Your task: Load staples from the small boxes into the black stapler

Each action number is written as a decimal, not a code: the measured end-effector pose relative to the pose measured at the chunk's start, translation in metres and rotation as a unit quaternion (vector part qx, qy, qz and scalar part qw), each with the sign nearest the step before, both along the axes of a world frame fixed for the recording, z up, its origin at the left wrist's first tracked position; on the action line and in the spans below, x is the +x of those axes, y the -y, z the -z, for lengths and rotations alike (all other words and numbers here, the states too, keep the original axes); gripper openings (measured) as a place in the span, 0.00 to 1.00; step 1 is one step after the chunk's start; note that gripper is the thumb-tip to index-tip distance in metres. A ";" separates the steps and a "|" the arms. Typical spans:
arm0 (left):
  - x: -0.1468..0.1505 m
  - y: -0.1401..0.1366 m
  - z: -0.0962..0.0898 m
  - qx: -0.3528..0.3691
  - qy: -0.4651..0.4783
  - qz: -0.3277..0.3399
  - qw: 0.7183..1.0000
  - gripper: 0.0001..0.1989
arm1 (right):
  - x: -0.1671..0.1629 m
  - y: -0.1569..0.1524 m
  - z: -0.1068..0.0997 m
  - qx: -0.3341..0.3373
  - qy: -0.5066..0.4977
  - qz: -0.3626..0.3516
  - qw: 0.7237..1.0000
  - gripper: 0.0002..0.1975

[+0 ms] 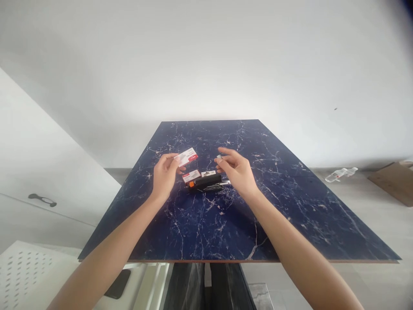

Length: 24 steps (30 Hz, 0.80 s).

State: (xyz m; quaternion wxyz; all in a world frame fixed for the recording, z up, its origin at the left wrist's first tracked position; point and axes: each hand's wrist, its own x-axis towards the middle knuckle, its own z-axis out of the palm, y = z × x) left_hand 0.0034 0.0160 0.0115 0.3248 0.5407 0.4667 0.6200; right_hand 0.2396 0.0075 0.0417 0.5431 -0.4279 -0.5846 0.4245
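My left hand [165, 172] pinches a small white and red staple box [186, 157] by its left end, holding it above the table. Across from it, my right hand [237, 168] grips a small silvery strip of staples [219, 158] between thumb and fingers; its details are too small to make out. Below and between the hands lies a black stapler [206, 183] with an orange patch at its left end. Just behind the stapler sit a red and white box [191, 176] and a white packet [208, 173], both partly hidden by it.
The dark blue marbled table [206, 228] reaches back to a white wall. On the floor to the right are a clear plastic bottle [340, 174] and a cardboard box [392, 181]. A white cabinet with a dark handle [42, 199] stands left; a dark flat object [118, 284] lies below.
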 end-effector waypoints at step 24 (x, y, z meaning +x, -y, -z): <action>0.009 0.006 0.006 0.134 -0.389 0.030 0.911 0.09 | 0.078 -0.015 0.024 0.002 0.286 -0.060 0.956 0.08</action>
